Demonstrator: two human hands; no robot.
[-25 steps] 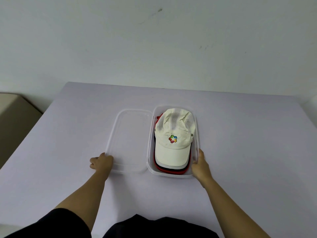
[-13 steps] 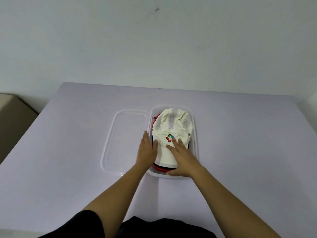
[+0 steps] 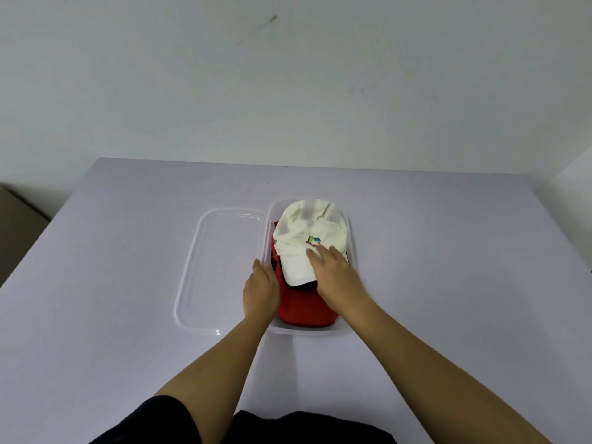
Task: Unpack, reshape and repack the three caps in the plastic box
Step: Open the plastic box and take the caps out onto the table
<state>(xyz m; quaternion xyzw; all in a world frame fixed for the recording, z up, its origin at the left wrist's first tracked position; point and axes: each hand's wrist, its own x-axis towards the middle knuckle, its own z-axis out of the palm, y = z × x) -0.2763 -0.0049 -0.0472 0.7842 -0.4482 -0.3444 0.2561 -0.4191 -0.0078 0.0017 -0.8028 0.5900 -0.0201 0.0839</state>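
In the clear plastic box [image 3: 320, 332] we see a crumpled white cap [image 3: 301, 225] (colourful logo) atop a red cap [image 3: 304, 309], our right hand [image 3: 336, 280] flat on the white brim, left hand [image 3: 261, 290] alongside, grip unclear.

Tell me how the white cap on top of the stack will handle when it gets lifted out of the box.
The white cap has a creased, sagging crown, so it will likely flop. Its brim looks flat and smooth under the right hand, so it is probably stiffer and the better grip. Thin fabric suggests it is light.
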